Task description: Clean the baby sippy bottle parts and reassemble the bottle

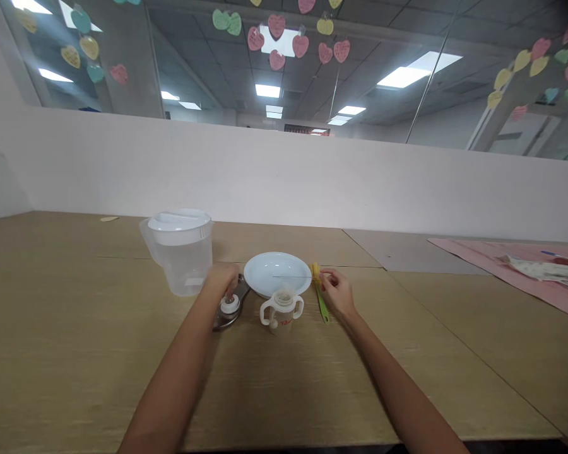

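Observation:
My left hand [224,280] is closed, its fingers pinching the top of a white bottle cap [230,305] over a shiny metal tray [242,289]. Between my hands stands a clear baby bottle [283,318] with two white handles, upright and uncapped, with red print. Just behind it is a white bowl [265,268]. My right hand [338,291] is closed in a pinch on a thin wire-like stick [291,277], which points left across the bowl. A brush [322,308] with a yellow head and green handle lies beside my right fingertips.
A clear lidded pitcher [187,265] stands left of the metal tray. A pink cloth [492,258] with several items on it lies at the far right. A pale flat piece [108,219] rests near the back wall. White wall and windows border the wooden table [99,353].

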The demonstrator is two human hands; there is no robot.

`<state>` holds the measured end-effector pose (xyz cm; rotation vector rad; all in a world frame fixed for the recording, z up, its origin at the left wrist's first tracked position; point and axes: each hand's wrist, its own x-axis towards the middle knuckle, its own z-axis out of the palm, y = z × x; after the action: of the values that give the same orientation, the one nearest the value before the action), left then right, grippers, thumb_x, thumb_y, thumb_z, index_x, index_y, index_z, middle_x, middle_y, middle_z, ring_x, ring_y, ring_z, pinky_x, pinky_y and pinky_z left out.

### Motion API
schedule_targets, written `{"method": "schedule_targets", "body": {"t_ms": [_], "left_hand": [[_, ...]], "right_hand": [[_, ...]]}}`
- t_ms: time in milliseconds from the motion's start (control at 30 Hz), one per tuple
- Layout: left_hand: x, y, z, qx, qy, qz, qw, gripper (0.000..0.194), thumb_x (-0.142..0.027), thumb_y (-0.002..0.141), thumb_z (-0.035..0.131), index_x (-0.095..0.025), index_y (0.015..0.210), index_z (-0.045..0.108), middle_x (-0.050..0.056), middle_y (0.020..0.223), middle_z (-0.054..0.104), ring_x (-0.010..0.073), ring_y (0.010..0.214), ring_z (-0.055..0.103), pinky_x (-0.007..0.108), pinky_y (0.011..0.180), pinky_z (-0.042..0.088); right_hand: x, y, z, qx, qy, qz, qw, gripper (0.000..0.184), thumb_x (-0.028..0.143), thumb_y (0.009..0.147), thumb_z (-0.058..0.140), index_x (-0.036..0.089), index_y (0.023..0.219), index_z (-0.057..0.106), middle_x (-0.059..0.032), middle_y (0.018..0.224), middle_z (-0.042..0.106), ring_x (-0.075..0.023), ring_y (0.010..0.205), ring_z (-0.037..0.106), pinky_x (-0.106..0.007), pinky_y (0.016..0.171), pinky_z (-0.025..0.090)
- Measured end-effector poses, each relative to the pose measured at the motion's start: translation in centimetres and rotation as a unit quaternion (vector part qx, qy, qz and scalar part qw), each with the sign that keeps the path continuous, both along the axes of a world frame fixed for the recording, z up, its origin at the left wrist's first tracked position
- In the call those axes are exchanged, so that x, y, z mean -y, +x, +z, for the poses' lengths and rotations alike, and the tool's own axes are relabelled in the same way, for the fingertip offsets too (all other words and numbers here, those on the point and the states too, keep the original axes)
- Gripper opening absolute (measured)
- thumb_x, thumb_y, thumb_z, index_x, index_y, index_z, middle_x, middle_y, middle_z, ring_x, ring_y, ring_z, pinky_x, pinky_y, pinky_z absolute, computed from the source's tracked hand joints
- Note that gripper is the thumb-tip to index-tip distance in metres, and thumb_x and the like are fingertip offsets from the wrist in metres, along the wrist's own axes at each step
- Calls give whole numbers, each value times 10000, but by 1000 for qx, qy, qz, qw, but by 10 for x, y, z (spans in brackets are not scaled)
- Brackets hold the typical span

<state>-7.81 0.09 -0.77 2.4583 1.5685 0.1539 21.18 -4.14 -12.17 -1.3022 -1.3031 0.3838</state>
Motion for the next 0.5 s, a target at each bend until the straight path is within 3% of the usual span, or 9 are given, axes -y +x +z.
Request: {"method": "schedule_targets", "body": {"t_ms": [133,233,267,367,433,500], "left_hand": [[11,-7,22,-69,-1,71,995,122,-80,520,708,-117,617,644,43,521,612,201,621,590,290,613,445],[25,-6,46,-39,49,62,996,324,-118,702,566,-128,1021,624,108,934,676,199,798,611,279,703,454],[31,-3,52,-18,81,49,995,366,-127,755,505,-143,1114,577,104,1026,654,192,868,604,279,757,448],[51,17,66,93,198,-36,975,348,-131,802,440,-162,1125,564,77,1051,642,191,944,591,288,836,438],[65,35,67,135,233,-95,958,345,-138,817,431,-184,1138,547,55,1048,638,184,962,586,292,859,437],[79,55,64,148,250,-144,946,363,-138,825,432,-196,1175,507,48,1058,629,178,956,588,296,860,442]], "right_hand": [[3,-2,2,16,-4,-2,1000,503,582,753,519,124,911,653,8,537,535,-130,524,484,-238,522,389],[8,-3,6,63,51,-66,994,442,541,795,484,138,857,655,-53,693,624,-158,635,545,-276,610,432],[10,-3,8,86,87,-96,988,410,513,813,472,145,839,651,-69,748,638,-170,685,558,-297,657,443],[20,-7,16,149,213,-151,954,293,398,846,454,167,858,633,-88,847,642,-197,821,571,-359,783,446],[27,-14,21,181,295,-144,927,242,331,843,457,179,951,612,-97,938,630,-212,913,566,-392,845,435],[34,-22,23,212,354,-126,902,312,318,822,482,183,1092,559,-115,1052,596,-238,1008,544,-428,889,418]]}}
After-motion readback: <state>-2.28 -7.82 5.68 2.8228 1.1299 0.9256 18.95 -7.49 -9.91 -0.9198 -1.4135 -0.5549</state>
